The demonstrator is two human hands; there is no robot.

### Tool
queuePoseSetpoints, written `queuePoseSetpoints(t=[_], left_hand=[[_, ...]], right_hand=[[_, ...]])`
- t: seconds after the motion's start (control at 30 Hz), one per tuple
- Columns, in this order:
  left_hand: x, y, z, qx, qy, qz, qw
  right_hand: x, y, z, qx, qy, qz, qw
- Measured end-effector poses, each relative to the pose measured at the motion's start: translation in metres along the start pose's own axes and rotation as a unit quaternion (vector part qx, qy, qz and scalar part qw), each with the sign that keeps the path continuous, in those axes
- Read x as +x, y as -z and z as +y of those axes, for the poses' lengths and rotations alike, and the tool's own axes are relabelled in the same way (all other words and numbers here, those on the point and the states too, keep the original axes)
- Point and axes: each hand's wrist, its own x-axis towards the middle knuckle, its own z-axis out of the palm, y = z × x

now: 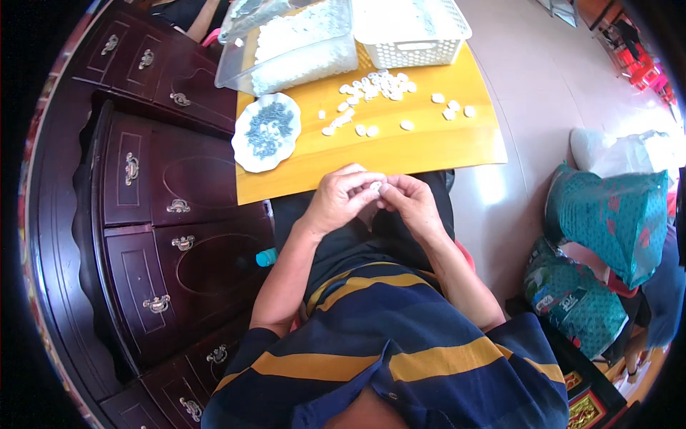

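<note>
Over my lap, just off the near edge of the wooden table (329, 171), my two hands meet at the fingertips. Between thumb and fingers, my left hand (339, 196) pinches a small white round piece (376, 186). My right hand (411, 204) grips the same piece from the other side, its thumb against it; the fingers partly cover it. Many similar small white pieces (382, 84) lie in a loose pile on the table, with several scattered singly nearer me. A scalloped white plate (245, 154) at the table's left holds small dark slender parts (270, 129).
At the table's far side stand a clear plastic bin (239, 71) of white pieces and a white perforated basket (421, 51). A dark wooden drawer cabinet (136, 193) lines the left. Teal sacks (607, 214) stand on the right, near another person's arm (636, 350).
</note>
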Motion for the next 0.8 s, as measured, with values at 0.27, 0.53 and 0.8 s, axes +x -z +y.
queuePoseSetpoints(t=[0.27, 0.53, 0.8], left_hand=[[0.0, -0.01, 0.012, 0.11, -0.008, 0.008, 0.994], [-0.006, -0.033, 0.006, 0.244, -0.112, 0.115, 0.956], [-0.003, -0.035, -0.001, 0.264, -0.148, 0.104, 0.947]], right_hand=[[-0.001, 0.005, 0.003, -0.014, 0.042, 0.019, 0.999], [0.007, 0.011, 0.016, 0.1, 0.01, 0.023, 0.995], [0.005, 0.012, 0.016, 0.139, -0.024, 0.017, 0.99]])
